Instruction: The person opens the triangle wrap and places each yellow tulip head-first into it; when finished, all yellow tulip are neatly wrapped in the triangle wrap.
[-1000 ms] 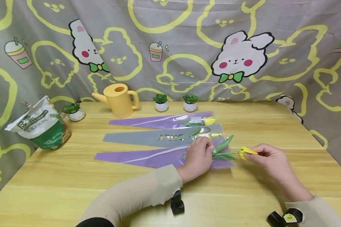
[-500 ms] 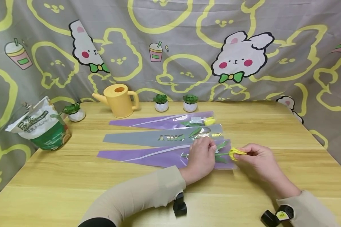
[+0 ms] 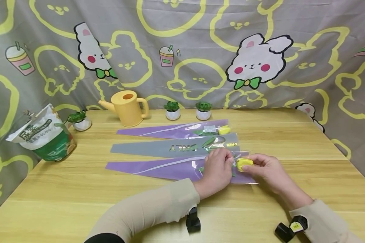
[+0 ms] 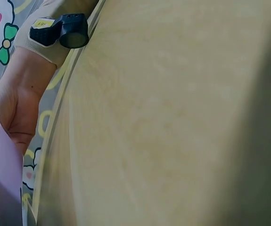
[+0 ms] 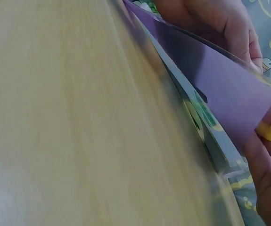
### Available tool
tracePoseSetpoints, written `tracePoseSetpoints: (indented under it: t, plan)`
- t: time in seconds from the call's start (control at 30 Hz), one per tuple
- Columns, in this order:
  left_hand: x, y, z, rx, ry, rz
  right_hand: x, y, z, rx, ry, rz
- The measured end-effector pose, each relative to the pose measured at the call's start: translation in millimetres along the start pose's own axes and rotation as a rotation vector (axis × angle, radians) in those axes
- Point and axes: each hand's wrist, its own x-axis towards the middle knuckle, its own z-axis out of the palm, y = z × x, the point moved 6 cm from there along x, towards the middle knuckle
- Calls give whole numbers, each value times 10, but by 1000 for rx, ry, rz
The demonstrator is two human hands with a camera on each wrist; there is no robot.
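Observation:
In the head view, my right hand point(image 3: 269, 172) pinches a yellow artificial tulip point(image 3: 244, 164) by its bloom, at the wide right end of a purple flower sleeve point(image 3: 161, 168). The tulip's green leaves show through the sleeve's clear front. My left hand point(image 3: 216, 173) lies over the same sleeve with curled fingers, gripping its film near the opening; the fingertips are partly hidden. From the right wrist, the purple sleeve point(image 5: 220, 89) appears lifted at a slant between both hands, with a bit of yellow bloom point(image 5: 269, 133) among the right fingers.
Behind lie a grey sleeve point(image 3: 146, 148) printed ONLY and another purple sleeve point(image 3: 149, 130), each with a tulip inside. A yellow watering can point(image 3: 129, 109), small potted succulents point(image 3: 172, 111) and a green-white bag point(image 3: 50, 136) stand along the back and left of the wooden table point(image 3: 79, 202).
My right hand has moved left, bringing the tulip's stem and leaves into the purple sleeve until the bloom is at the opening. The sleeve has shifted slightly right; my left hand stays on it.

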Motion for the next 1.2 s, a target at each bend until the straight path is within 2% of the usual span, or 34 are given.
tracePoseSetpoints:
  t: [0.33,0.6,0.77,0.9,1.07,1.17,1.2]
  plan:
    - [2,12,29,-6,-22,8,43,10,108,-271,8,29]
    - [20,-38,26,-6,-12,-17,53,40,100,-289,23,48]
    - [27,-61,30,-19,-20,-24,47,63,79,-319,31,91]
    - [41,-97,37,-24,0,-13,47,94,54,-271,20,119]
    - [51,-141,32,-61,19,-22,24,92,-34,-94,24,124]
    - [67,-138,-49,-154,28,-41,-14,23,-127,-2,60,137]
    - [76,-135,-101,-194,41,-43,-25,-34,-168,-47,77,123]
